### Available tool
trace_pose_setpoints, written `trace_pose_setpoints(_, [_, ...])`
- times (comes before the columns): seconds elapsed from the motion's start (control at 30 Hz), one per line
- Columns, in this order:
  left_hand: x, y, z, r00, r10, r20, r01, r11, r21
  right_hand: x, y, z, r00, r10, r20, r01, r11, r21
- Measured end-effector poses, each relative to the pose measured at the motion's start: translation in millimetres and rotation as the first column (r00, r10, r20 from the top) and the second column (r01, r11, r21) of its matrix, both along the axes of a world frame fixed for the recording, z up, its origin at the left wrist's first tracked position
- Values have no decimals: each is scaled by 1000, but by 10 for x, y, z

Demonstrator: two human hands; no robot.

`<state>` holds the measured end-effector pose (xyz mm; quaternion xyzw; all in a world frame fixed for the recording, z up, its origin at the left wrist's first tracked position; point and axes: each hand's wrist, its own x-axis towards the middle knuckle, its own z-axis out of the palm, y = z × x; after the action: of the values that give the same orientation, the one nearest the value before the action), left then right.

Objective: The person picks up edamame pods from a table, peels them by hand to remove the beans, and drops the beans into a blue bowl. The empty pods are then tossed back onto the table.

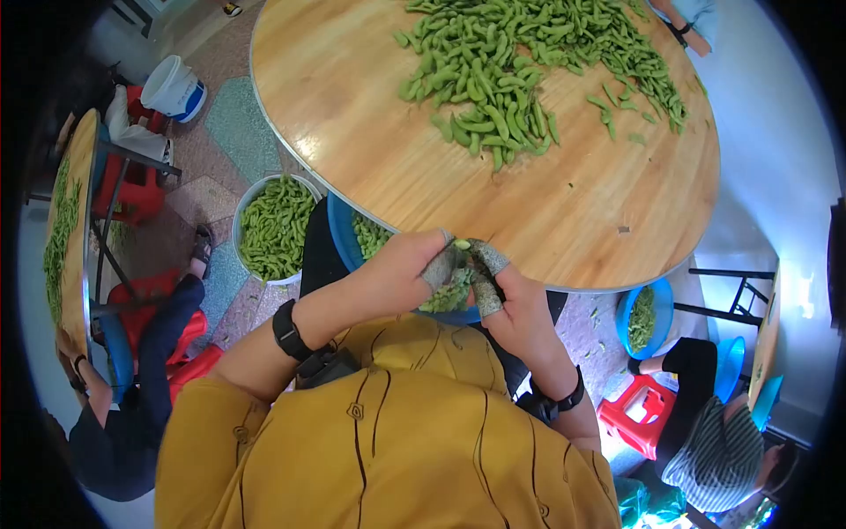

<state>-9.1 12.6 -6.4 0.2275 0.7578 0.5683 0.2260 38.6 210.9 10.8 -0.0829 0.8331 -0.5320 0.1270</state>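
Observation:
My left hand (407,267) and my right hand (518,319) meet just off the near edge of the round wooden table (370,159). Grey wraps cover some of their fingers and thumbs. Pinched between the two sets of fingertips is a small green soybean pod (463,244), mostly hidden by them. Under my hands, a blue basin (339,231) holds light green shelled beans (368,236), partly covered by my arms and the tabletop. A large heap of green soybean pods (493,79) lies across the table's far side.
A white bucket full of pods (275,227) stands on the floor at left, with a white pail (174,90) farther back. To the right are a blue basin of green scraps (641,319) and a red stool (636,414). Other people sit at tables on both sides.

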Motion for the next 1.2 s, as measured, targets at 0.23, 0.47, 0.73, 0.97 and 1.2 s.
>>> trace_pose_setpoints(0.23, [-7,104,203,975,-124,-187,90,979,-184,-26,91,100,931,-262,253,289,954,-78])
trace_pose_setpoints(0.47, [-69,38,103,933,-322,-158,302,943,-141,-29,31,-41,928,-202,312,279,933,-227])
trace_pose_setpoints(0.73, [-41,-70,80,623,-362,693,66,908,414,-42,-43,137,975,-99,-198,110,993,44])
trace_pose_setpoints(0.97, [-53,-73,21,493,-431,755,-2,868,497,-120,91,-145,995,-89,50,101,939,-330])
trace_pose_setpoints(1.2, [-9,-72,2,894,-127,430,95,991,95,-116,-64,-201,990,-36,-135,35,999,-9])
